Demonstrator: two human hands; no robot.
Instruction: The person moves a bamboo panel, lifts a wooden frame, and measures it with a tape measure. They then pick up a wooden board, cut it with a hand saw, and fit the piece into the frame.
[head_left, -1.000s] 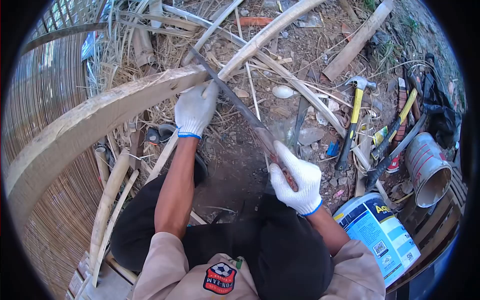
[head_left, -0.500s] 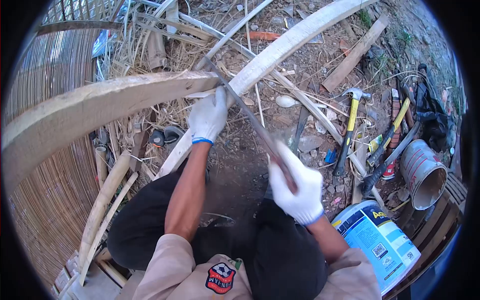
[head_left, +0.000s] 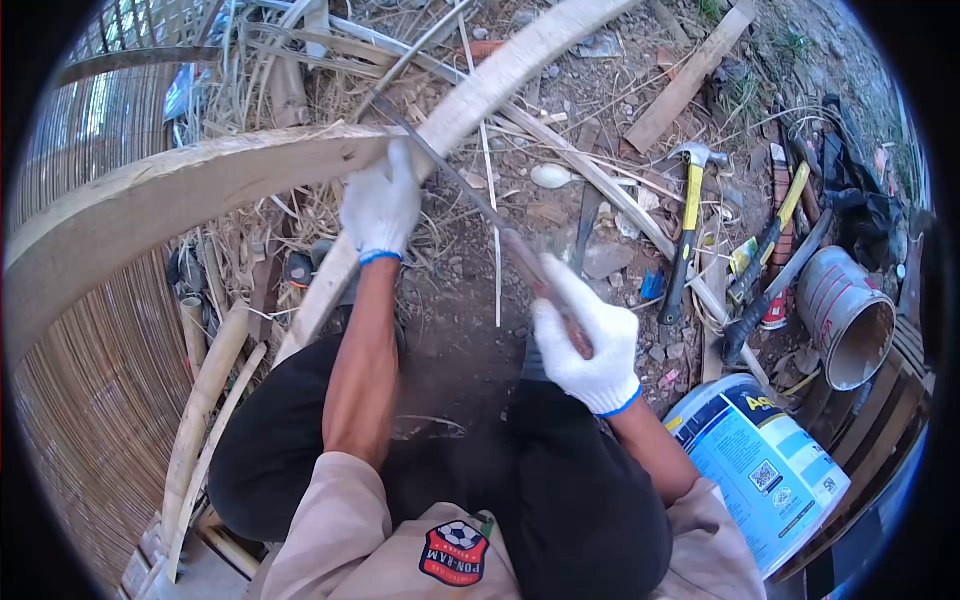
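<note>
Since half a second ago, the blade has been drawn a little down and left along the plank edge, and both hands have shifted left with it.

Far left: a woven bamboo screen (head_left: 90, 400). Across it, a curved wooden plank (head_left: 180, 195) is seen, its cut end under the left hand (head_left: 381, 203). That gloved hand is closed over the plank end, beside the blade tip. A long knife (head_left: 470, 195) is laid slanting from the plank down to the right hand (head_left: 585, 335), whose gloved fingers are wrapped tight round the handle. A pale bamboo strip (head_left: 480, 90) runs up behind the blade. Further right, on the dirt: a yellow-handled hammer (head_left: 685, 235), a metal can (head_left: 848, 318) on its side, a blue-and-white bucket (head_left: 765, 465) by the right elbow.
</note>
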